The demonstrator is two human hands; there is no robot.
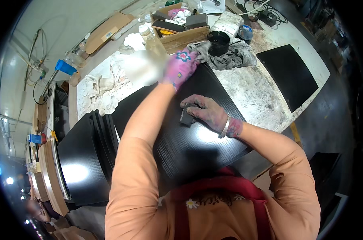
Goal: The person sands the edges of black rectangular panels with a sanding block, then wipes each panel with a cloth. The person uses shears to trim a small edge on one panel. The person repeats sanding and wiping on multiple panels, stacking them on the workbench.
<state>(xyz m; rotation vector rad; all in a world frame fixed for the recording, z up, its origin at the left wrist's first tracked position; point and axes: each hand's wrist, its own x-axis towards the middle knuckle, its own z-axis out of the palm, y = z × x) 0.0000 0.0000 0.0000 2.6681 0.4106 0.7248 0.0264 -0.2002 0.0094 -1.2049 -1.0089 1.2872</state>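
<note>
A glossy black panel (177, 154) with a fine wood grain lies before me. My right hand (209, 113), in a stained, darkened glove with a pale band at the wrist, grips a small dark block (186, 117), which looks like a sanding sponge, against the panel's upper face. Reaching to the panel's far end, my left hand (182, 68) wears a pink glove with a blue flower. Its fingers close around a crumpled grey rag (200, 50); the fingertips are partly hidden. Just beyond, a black bowl (218, 43) stands beside a larger smeared grey cloth (233, 58).
Stacked black panels (83, 154) lie at the left. Another black panel (288, 76) rests on the table's right side. At the back sit a cardboard box (185, 40) of blocks and cloths, a clear bottle (153, 42) and a round tin (245, 33). A person (39, 210) appears far left.
</note>
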